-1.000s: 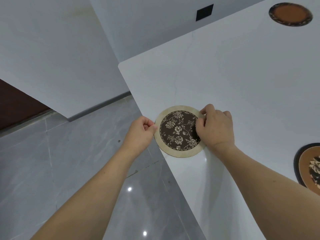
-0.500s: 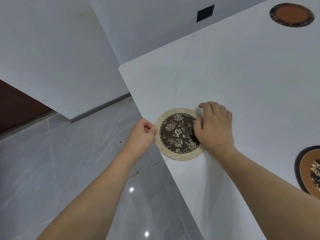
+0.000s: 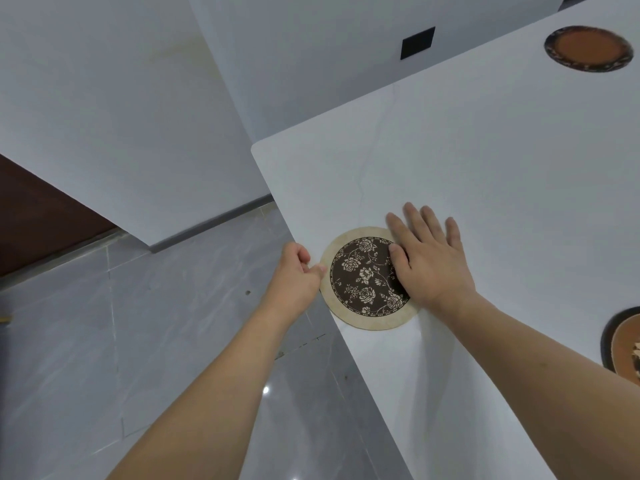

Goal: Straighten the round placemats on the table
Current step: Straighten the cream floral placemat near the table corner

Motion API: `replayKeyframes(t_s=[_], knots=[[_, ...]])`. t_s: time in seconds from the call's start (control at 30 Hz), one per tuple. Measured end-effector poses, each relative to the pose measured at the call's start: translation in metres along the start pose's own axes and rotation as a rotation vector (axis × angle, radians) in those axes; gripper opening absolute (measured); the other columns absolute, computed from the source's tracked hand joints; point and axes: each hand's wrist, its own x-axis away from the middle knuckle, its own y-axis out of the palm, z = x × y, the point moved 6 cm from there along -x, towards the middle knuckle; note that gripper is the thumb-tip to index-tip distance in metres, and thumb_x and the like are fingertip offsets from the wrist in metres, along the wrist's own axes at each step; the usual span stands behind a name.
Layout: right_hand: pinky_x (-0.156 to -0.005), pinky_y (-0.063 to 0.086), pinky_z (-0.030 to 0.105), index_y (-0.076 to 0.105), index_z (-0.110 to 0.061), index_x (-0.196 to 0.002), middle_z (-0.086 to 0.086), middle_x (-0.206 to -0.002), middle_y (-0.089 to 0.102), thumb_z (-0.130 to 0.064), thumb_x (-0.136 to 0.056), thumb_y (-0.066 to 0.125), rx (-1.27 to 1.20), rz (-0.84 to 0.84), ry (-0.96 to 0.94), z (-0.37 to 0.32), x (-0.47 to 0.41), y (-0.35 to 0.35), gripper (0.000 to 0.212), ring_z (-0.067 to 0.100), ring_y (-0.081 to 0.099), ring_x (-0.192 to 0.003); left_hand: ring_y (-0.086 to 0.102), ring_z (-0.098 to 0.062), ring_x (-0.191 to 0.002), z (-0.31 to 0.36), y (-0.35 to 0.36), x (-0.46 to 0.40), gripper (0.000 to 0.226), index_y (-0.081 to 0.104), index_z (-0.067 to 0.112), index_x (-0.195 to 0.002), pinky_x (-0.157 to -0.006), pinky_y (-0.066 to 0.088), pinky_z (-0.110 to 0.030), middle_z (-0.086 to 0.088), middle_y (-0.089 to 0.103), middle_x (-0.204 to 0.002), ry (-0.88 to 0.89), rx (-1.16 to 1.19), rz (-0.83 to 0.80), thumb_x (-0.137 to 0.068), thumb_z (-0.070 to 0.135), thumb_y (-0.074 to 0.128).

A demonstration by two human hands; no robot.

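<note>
We see right hand [image 3: 427,261] flat, fingers straight, on floral placemat [image 3: 363,278] at the table [image 3: 485,168] edge; left hand [image 3: 298,271] pinches its rim.

orange placemat [image 3: 623,344] cropped by right edge

You have three round placemats on the white bench [image 3: 485,202]. The nearest placemat [image 3: 363,282] has a beige rim and a dark brown centre with pale roses; it lies flat at the bench's left edge, slightly over it. The far placemat [image 3: 588,48] is orange-brown with a dark patterned rim and lies flat. The third placemat [image 3: 623,344] is cut off by the right edge of the view.
</note>
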Motion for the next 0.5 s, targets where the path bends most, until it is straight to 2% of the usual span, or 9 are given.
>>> replayKeyframes(t_s=[0.07, 0.17, 0.2, 0.27, 0.33, 0.43, 0.5], knots=[[-0.118, -0.007, 0.045, 0.015, -0.039, -0.146, -0.006, -0.160, 0.009, -0.046, -0.095, 0.012, 0.012, -0.002, -0.001, 0.000, -0.001, 0.001, 0.052, 0.016, -0.002, -0.147, 0.046, -0.017, -0.065, 0.001, 0.000, -0.002, 0.024, 0.036, 0.031, -0.082, -0.071, 0.049, -0.042, 0.003, 0.045, -0.075, 0.009, -0.004, 0.019, -0.088, 0.027, 0.059], [-0.117, -0.006, 0.047, 0.014, -0.038, -0.147, -0.006, -0.160, 0.009, -0.045, -0.097, 0.009, 0.045, -0.036, 0.008, -0.004, -0.001, -0.004, 0.051, 0.017, -0.001, -0.147, 0.052, -0.017, -0.070, 0.007, -0.001, 0.007, 0.018, 0.037, 0.030, -0.092, -0.065, 0.044, -0.032, 0.000, 0.053, -0.083, -0.006, -0.068, 0.008, -0.091, 0.031, 0.055], [-0.117, -0.006, 0.048, 0.014, -0.035, -0.148, -0.004, -0.160, 0.010, -0.044, -0.097, 0.009, 0.109, -0.061, 0.001, -0.007, 0.000, -0.009, 0.052, 0.019, 0.002, -0.147, 0.055, -0.019, -0.075, 0.009, -0.003, 0.014, 0.016, 0.038, 0.028, -0.100, -0.068, 0.045, -0.033, -0.002, 0.057, -0.089, -0.013, -0.110, 0.007, -0.093, 0.033, 0.052], [-0.117, -0.005, 0.051, 0.018, -0.025, -0.149, 0.003, -0.158, 0.018, -0.042, -0.098, 0.009, 0.283, -0.099, -0.029, -0.020, 0.002, -0.025, 0.055, 0.024, 0.011, -0.145, 0.058, -0.026, -0.094, 0.013, -0.017, 0.037, 0.031, 0.037, 0.021, -0.122, -0.081, 0.046, -0.037, -0.010, 0.060, -0.114, -0.006, -0.194, 0.033, -0.097, 0.037, 0.044], [-0.117, -0.003, 0.050, 0.024, -0.012, -0.146, 0.010, -0.155, 0.025, -0.039, -0.098, 0.012, 0.370, -0.124, 0.008, -0.029, 0.001, -0.045, 0.057, 0.027, 0.018, -0.144, 0.052, -0.033, -0.118, 0.019, -0.036, 0.055, 0.046, 0.035, 0.013, -0.136, -0.096, 0.043, -0.042, -0.014, 0.050, -0.135, 0.022, -0.375, 0.077, -0.100, 0.041, 0.037], [-0.119, -0.001, 0.045, 0.022, -0.008, -0.148, 0.011, -0.157, 0.021, -0.038, -0.099, 0.015, 0.248, -0.117, -0.054, -0.081, 0.013, -0.093, 0.057, 0.026, 0.014, -0.145, 0.045, -0.034, -0.126, 0.038, -0.099, 0.096, 0.052, 0.034, 0.007, -0.140, -0.103, 0.036, -0.044, -0.017, 0.045, -0.140, 0.114, -0.762, 0.167, -0.101, 0.042, 0.030], [-0.119, 0.003, 0.041, 0.017, -0.009, -0.149, 0.010, -0.159, 0.014, -0.036, -0.100, 0.018, 0.148, -0.157, -0.167, -0.130, 0.026, -0.124, 0.056, 0.024, 0.008, -0.147, 0.033, -0.032, -0.137, 0.057, -0.142, 0.125, 0.057, 0.029, 0.006, -0.145, -0.113, 0.025, -0.044, -0.017, 0.036, -0.149, 0.169, -0.872, 0.223, -0.101, 0.042, 0.028]])
